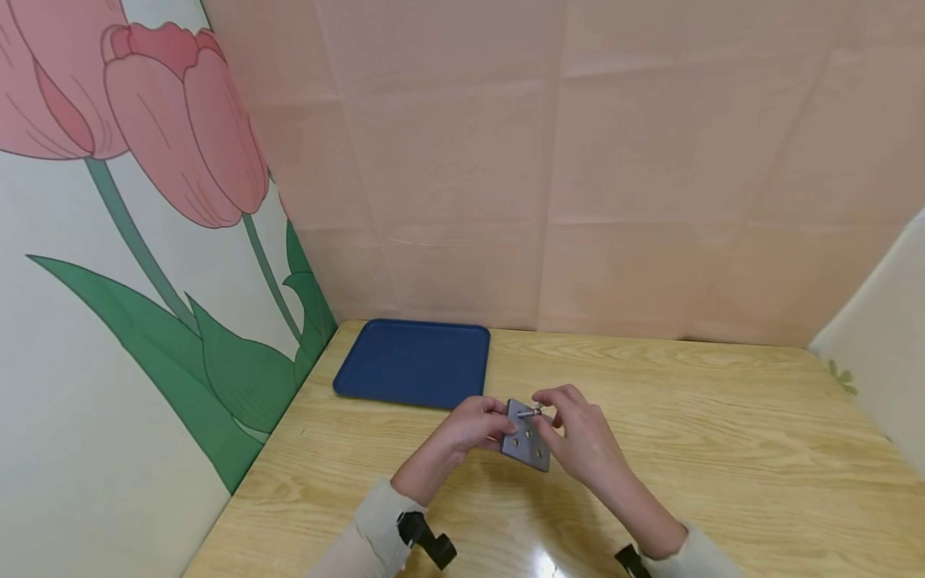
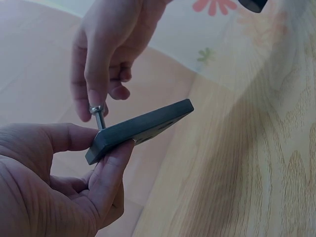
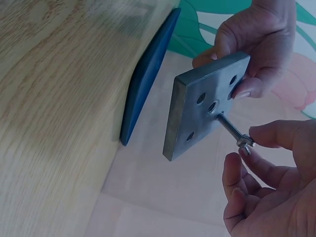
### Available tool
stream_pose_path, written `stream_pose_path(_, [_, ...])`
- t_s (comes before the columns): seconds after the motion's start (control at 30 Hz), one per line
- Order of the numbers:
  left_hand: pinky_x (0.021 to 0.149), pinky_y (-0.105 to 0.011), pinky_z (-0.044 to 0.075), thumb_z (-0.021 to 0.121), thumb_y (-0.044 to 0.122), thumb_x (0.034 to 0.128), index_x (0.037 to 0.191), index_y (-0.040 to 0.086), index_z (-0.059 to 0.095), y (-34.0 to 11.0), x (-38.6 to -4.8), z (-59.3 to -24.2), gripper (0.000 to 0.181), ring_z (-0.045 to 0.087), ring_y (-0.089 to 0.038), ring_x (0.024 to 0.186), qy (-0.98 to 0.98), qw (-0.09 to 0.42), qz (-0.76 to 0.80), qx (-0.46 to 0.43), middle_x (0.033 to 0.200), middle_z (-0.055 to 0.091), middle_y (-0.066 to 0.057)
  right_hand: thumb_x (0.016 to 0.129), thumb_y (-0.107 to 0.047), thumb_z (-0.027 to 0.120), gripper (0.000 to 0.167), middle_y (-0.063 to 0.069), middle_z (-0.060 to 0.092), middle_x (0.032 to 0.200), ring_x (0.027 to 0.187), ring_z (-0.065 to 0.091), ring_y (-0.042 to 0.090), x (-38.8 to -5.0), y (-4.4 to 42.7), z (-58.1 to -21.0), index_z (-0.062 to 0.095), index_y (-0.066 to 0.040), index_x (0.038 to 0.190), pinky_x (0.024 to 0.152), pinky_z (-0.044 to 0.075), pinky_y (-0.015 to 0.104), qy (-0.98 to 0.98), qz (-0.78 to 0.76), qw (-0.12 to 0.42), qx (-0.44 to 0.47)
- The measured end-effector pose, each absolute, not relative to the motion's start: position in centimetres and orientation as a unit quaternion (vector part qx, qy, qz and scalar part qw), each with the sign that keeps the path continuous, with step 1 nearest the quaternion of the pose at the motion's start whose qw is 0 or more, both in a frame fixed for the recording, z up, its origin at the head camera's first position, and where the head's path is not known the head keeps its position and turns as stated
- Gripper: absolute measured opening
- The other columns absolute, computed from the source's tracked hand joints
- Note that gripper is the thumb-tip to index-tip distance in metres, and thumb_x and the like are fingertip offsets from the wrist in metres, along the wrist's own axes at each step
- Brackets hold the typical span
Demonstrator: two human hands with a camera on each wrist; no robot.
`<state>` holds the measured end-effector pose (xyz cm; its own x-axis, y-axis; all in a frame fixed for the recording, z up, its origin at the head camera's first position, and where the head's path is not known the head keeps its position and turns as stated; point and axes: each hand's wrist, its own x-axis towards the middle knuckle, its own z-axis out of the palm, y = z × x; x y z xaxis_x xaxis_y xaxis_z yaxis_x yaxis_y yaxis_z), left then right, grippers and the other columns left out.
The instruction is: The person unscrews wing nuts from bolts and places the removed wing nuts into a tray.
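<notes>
A grey metal plate (image 3: 195, 116) with several round holes is held by its edge in my left hand (image 1: 473, 425), between thumb and fingers. It is tilted above the table. A silver threaded bolt (image 3: 229, 128) stands out from the plate's face, its tip at a hole near one edge; how deep it sits cannot be told. My right hand (image 1: 587, 437) pinches the bolt's head between thumb and finger, the other fingers curled. In the left wrist view, the left thumb lies close beside the bolt's lower end.
A dark blue tray (image 1: 412, 361) lies on the wooden table (image 1: 694, 433) at the back left, just beyond the left hand. A pink cloth wall (image 1: 448, 177) rises behind the table. A tulip-printed panel (image 1: 181, 265) borders the left side, a pale cloth the right.
</notes>
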<state>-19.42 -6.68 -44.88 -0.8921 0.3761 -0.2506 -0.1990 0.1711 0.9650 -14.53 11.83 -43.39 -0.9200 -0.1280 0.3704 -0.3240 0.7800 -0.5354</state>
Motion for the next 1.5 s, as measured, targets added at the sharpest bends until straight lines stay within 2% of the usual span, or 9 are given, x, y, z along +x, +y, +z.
stream_pose_path(0.57, [0.071, -0.033, 0.061, 0.068, 0.003, 0.0885, 0.110, -0.006, 0.066, -6.61, -19.49, -44.71, 0.023, 0.066, -0.015, 0.073, 0.731, 0.227, 0.640, 0.063, 0.089, 0.069, -0.011, 0.090, -0.010, 0.075, 0.024, 0.006, 0.065, 0.111, 0.080, 0.058, 0.021, -14.58, 12.02, -43.35, 0.072, -0.011, 0.114, 0.065, 0.040, 0.031, -0.931, 0.307, 0.157, 0.122])
stream_pose_path(0.9, [0.073, -0.034, 0.062, 0.069, 0.004, 0.0887, 0.111, -0.006, 0.066, -6.62, -19.63, -44.55, 0.025, 0.068, -0.016, 0.076, 0.734, 0.225, 0.638, 0.069, 0.092, 0.071, -0.012, 0.092, -0.017, 0.076, 0.005, 0.002, 0.064, 0.102, 0.078, 0.060, 0.020, -14.61, 11.97, -43.27, 0.074, -0.015, 0.096, 0.070, 0.039, 0.033, -0.918, 0.318, 0.184, 0.148])
stream_pose_path(1.07, [0.073, -0.035, 0.062, 0.069, 0.004, 0.0884, 0.111, -0.006, 0.066, -6.66, -19.56, -44.66, 0.024, 0.068, -0.017, 0.077, 0.734, 0.226, 0.637, 0.070, 0.092, 0.071, -0.012, 0.092, -0.016, 0.076, 0.003, 0.002, 0.064, 0.102, 0.078, 0.060, 0.021, -14.60, 11.95, -43.32, 0.073, -0.015, 0.092, 0.069, 0.039, 0.032, -0.918, 0.321, 0.184, 0.144])
stream_pose_path(1.33, [0.072, -0.034, 0.061, 0.068, 0.003, 0.0891, 0.109, -0.006, 0.066, -6.76, -19.47, -44.72, 0.022, 0.068, -0.017, 0.076, 0.729, 0.230, 0.641, 0.069, 0.092, 0.070, -0.012, 0.089, -0.012, 0.078, 0.023, 0.005, 0.066, 0.108, 0.077, 0.057, 0.019, -14.46, 12.11, -43.42, 0.072, -0.011, 0.112, 0.064, 0.038, 0.028, -0.920, 0.314, 0.187, 0.138])
stream_pose_path(1.5, [0.072, -0.034, 0.062, 0.068, 0.003, 0.0893, 0.110, -0.005, 0.066, -6.87, -19.47, -44.83, 0.022, 0.068, -0.017, 0.076, 0.728, 0.231, 0.642, 0.068, 0.092, 0.069, -0.012, 0.089, -0.013, 0.078, 0.027, 0.006, 0.066, 0.110, 0.077, 0.057, 0.019, -14.49, 12.16, -43.39, 0.072, -0.011, 0.115, 0.063, 0.038, 0.028, -0.925, 0.310, 0.178, 0.132])
